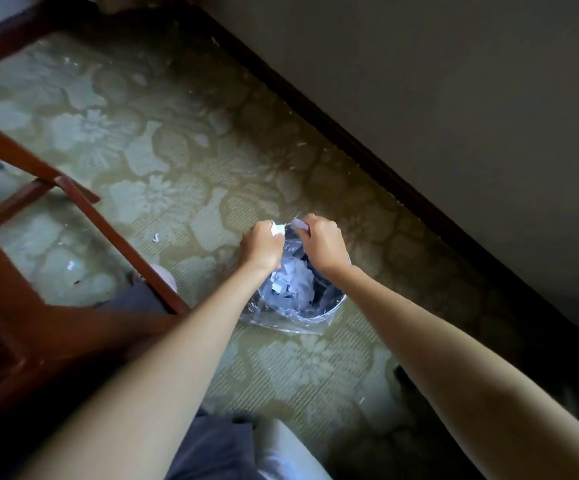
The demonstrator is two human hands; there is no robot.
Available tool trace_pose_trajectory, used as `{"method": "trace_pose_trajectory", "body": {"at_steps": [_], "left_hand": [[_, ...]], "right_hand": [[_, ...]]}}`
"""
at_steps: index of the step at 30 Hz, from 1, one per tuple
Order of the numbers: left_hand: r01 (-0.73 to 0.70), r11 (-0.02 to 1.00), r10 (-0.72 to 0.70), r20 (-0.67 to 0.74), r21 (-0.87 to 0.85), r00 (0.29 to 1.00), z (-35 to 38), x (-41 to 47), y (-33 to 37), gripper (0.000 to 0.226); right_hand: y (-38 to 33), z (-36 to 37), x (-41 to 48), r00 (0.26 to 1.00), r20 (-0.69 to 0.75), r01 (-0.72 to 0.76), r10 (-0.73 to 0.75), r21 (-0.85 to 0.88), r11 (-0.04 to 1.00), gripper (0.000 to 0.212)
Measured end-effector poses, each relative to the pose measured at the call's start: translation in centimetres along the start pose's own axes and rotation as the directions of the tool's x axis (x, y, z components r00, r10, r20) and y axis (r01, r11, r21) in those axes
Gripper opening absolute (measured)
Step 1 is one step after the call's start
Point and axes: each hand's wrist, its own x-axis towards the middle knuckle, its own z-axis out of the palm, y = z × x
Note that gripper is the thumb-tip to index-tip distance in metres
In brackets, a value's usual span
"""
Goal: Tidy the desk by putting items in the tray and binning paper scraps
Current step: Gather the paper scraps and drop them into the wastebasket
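Note:
A small bin [333, 308] lined with a clear plastic bag stands on the patterned floor, and white paper scraps [293, 280] are heaped inside it. Both my hands hover over its far rim. My left hand [262, 245] pinches a white paper piece [277, 230] at its fingertips. My right hand [322, 242] pinches another white paper piece [298, 224]. The two pieces sit a small gap apart above the bin's mouth.
A dark red wooden chair [84, 209] stands at the left, its leg close to the bin. Two small paper scraps [156, 238] lie on the floor under it. A dark skirting board [367, 147] and wall run along the right. My legs show at the bottom.

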Motion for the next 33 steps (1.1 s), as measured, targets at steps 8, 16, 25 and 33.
{"method": "trace_pose_trajectory", "body": {"at_steps": [8,16,25,33], "left_hand": [[0.121,0.972,-0.159,0.185,0.202,0.970,5.9,5.6,-4.1,0.030],[0.080,0.948,-0.172,0.285,0.308,0.943,7.6,6.9,-5.0,0.044],[0.043,0.930,-0.171,0.329,0.364,0.929,5.3,4.8,-4.5,0.058],[-0.118,0.787,-0.020,0.216,0.606,0.976,-1.7,-0.5,-1.0,0.045]], "right_hand": [[5.7,5.4,2.8,0.929,0.341,-0.071,0.144,-0.218,0.973,0.025],[7.1,7.1,4.7,0.917,0.371,-0.029,0.148,-0.307,0.951,0.029],[6.1,5.6,3.2,0.882,0.457,0.058,0.113,-0.343,0.937,0.035],[0.3,0.0,-0.4,0.915,0.397,0.293,-0.067,-0.542,0.788,0.038]]}}
